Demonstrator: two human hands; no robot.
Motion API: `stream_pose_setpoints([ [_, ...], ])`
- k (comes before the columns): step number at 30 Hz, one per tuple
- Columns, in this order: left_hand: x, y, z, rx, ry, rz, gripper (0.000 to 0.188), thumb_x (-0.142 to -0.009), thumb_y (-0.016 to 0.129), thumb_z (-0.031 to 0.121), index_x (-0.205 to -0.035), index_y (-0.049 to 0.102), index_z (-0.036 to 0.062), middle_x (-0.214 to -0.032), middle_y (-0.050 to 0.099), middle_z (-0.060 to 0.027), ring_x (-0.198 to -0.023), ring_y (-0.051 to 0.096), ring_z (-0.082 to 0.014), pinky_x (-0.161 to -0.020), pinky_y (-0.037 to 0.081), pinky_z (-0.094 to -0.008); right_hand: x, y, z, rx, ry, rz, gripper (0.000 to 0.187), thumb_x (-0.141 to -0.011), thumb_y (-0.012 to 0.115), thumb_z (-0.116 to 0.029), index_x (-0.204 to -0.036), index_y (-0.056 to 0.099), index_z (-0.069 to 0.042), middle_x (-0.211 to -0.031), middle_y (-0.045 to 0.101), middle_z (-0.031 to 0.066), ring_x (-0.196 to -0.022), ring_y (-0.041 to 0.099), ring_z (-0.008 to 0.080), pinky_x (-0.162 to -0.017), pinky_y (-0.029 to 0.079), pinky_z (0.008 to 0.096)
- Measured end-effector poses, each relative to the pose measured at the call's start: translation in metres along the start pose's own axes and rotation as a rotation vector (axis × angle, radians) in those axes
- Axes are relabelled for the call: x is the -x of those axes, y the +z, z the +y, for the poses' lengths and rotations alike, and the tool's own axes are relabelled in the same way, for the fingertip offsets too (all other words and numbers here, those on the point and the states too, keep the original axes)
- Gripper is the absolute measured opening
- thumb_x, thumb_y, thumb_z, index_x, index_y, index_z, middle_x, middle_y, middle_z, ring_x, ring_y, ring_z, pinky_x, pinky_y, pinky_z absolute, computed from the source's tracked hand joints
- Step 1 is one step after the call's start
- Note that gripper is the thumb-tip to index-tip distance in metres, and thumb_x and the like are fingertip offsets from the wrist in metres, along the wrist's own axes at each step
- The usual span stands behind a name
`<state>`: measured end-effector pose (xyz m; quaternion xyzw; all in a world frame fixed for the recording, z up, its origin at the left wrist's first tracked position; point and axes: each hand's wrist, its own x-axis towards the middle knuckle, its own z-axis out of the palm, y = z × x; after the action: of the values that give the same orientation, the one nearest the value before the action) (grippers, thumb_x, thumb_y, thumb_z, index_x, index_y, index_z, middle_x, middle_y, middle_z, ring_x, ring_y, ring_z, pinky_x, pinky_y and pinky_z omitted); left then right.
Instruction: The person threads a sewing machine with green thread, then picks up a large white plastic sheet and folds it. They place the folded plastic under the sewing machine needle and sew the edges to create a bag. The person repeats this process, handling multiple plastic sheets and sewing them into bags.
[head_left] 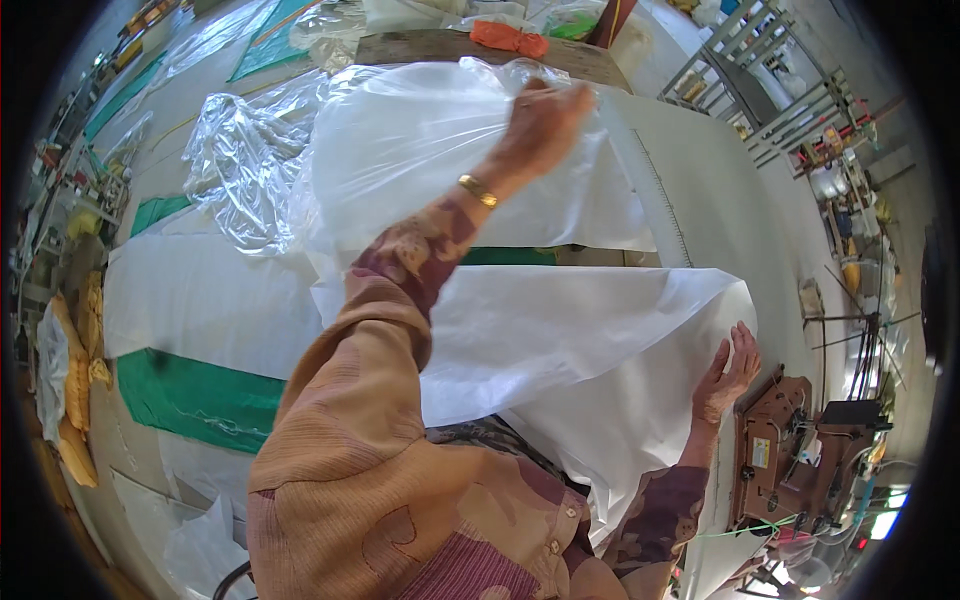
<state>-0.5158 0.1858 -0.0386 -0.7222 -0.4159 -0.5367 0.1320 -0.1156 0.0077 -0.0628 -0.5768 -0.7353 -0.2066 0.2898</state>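
Observation:
My left hand (550, 118) reaches far across the table, its fingers closed and slightly blurred. Creases in the clear plastic film (420, 125) converge on it, so it appears to grip the film's edge. That film lies over a white sheet (600, 200). A gold watch (477, 191) circles my left wrist. At the right, my right hand (728, 372) rests with its fingers stretched out on the folded edge of a second white sheet (590, 310), which drapes toward my lap. Crumpled clear film (250, 165) is bunched at the left of the smooth part.
A brown sewing machine (785, 455) stands close by my right arm. Beyond the table is a metal rack (750, 85). An orange bundle (508, 38) lies on the wooden board (420, 48) at the far edge. Green sheeting (200, 395) spreads at left, near yellow rolls (75, 400).

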Motion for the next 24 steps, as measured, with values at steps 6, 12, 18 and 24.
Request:
stream_pose_setpoints([
  [6,-0.030,-0.042,0.236,0.116,0.419,0.108,0.020,-0.077,0.057,0.020,-0.096,0.058,0.0132,-0.077,0.050,0.0027,-0.074,0.053,-0.0179,-0.067,0.041,-0.0366,-0.033,-0.010,-0.127,-0.466,-0.037,0.364,0.034,-0.094,0.060,-0.017,-0.122,0.056,0.001,-0.126,0.058,0.0173,-0.117,0.052,0.0352,-0.100,0.038,0.0475],
  [12,-0.044,-0.113,0.331,0.596,0.500,0.338,0.019,-0.076,0.057,0.032,-0.073,0.049,0.0148,-0.065,0.046,0.0023,-0.059,0.051,-0.0174,-0.060,0.039,-0.0367,0.017,0.002,-0.136,-0.529,-0.033,-0.260,0.036,-0.088,0.062,-0.013,-0.121,0.058,0.001,-0.122,0.059,0.0205,-0.111,0.056,0.0370,-0.096,0.042,0.0486],
  [18,-0.134,-0.091,0.258,0.528,0.378,0.008,0.009,-0.082,0.061,0.016,-0.087,0.063,0.0088,-0.067,0.060,-0.0042,-0.065,0.062,-0.0231,-0.058,0.048,-0.0381,0.087,-0.098,-0.114,-0.773,0.301,-0.485,0.036,-0.084,0.064,-0.010,-0.118,0.060,0.001,-0.111,0.061,0.0214,-0.098,0.060,0.0340,-0.088,0.047,0.0446],
  [24,-0.146,-0.057,0.180,1.239,0.217,-0.305,0.016,-0.099,0.054,0.012,-0.086,0.057,0.0027,-0.068,0.047,0.0029,-0.060,0.044,-0.0057,-0.051,0.038,-0.0239,0.154,-0.210,-0.016,-1.148,0.836,0.395,0.024,-0.090,0.061,-0.018,-0.108,0.059,-0.003,-0.094,0.057,0.0121,-0.085,0.055,0.0231,-0.081,0.047,0.0386],
])
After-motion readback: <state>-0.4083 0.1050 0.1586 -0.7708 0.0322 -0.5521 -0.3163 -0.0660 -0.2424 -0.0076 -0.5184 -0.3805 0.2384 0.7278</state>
